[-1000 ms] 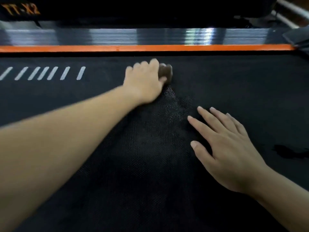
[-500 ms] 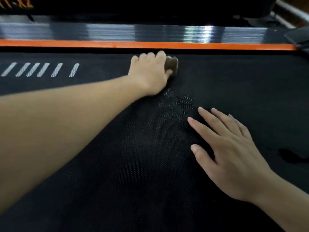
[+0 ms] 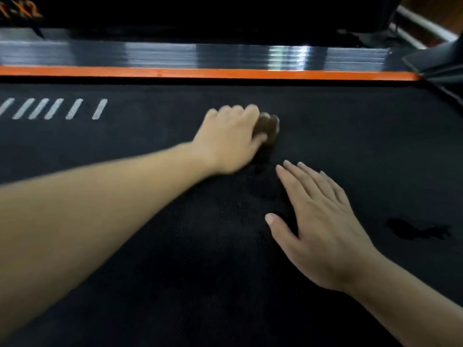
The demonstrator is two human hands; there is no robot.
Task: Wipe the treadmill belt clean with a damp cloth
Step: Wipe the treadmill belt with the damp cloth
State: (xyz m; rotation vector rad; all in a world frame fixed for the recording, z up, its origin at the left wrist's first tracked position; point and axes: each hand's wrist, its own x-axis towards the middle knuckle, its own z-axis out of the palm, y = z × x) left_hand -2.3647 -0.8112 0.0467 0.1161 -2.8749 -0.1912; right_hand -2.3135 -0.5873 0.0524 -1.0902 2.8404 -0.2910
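Note:
The black textured treadmill belt fills most of the head view. My left hand reaches out over the middle of the belt and grips a small bunched brown cloth, which is pressed on the belt; most of the cloth is hidden under my fingers. My right hand lies flat on the belt, nearer me and to the right, its fingers straight and spread, just short of the cloth. A dark wet patch marks the belt to the right of my right hand.
An orange strip and a shiny ribbed side rail run along the belt's far edge. White slanted stripes are printed on the belt at the far left. A dark frame part stands at the far right.
My left hand has drawn the cloth back from the orange strip toward me, closer to my right fingertips. My right hand has stayed flat in place.

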